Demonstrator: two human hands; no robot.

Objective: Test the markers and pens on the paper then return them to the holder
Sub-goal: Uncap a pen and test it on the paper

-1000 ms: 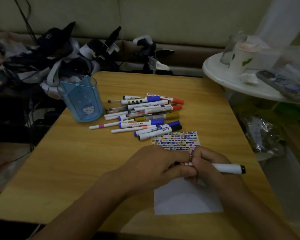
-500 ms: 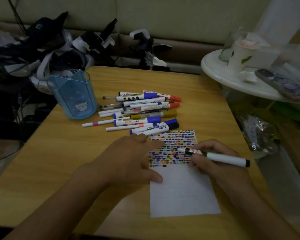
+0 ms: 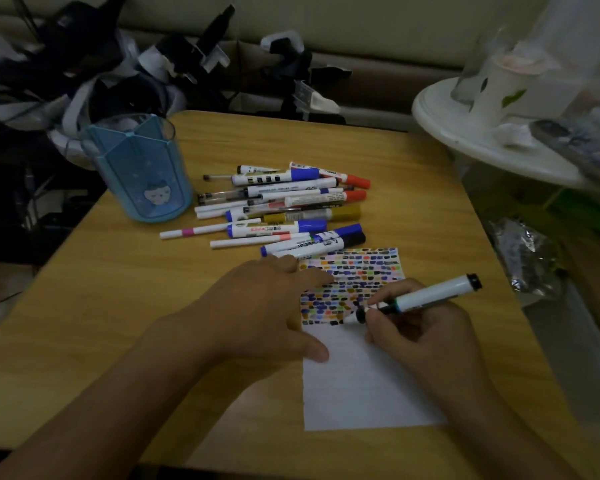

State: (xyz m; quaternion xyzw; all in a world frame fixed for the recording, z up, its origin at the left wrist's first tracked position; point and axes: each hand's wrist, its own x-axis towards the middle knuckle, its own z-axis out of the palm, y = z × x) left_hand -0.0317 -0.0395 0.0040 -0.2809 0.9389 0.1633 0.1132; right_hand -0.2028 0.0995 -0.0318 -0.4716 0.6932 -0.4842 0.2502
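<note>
— Two hands are what we meet first, nearest the camera; our left hand (image 3: pixel 264 306) lies flat with its fingers straight and spread, pressing the left edge of the paper (image 3: pixel 361 386) against the wooden table (image 3: pixel 118 323); our right hand (image 3: pixel 420 337) has its fingers curled round a white marker (image 3: pixel 426 295), pinching it low on the barrel.

— We see that too; the marker slants up to the right, its black end pointing away from us, and its tip sits at the lower edge of the coloured marks, on the paper or just above it, we cannot tell which; the near half of the sheet is blank, and the far half is covered in rows of small coloured dabs (image 3: pixel 354 282).

— Just beyond the paper we find the pile of markers and pens (image 3: pixel 284 206), all lying on their sides on the table, most running left to right; blue, red, black and gold caps show among them, and the nearest marker touches or nearly touches the far edge of the sheet.

— To the left of the pile stands the blue holder (image 3: pixel 142 171), upright, with a small cartoon face on its front; we see no pens inside it.

— Farther off on the right we make out a round white side table (image 3: pixel 465 140) with a paper cup (image 3: pixel 499 88) on it; behind the holder lies a dark heap of straps and gear (image 3: pixel 101 74), too dim for us to sort out.
</note>
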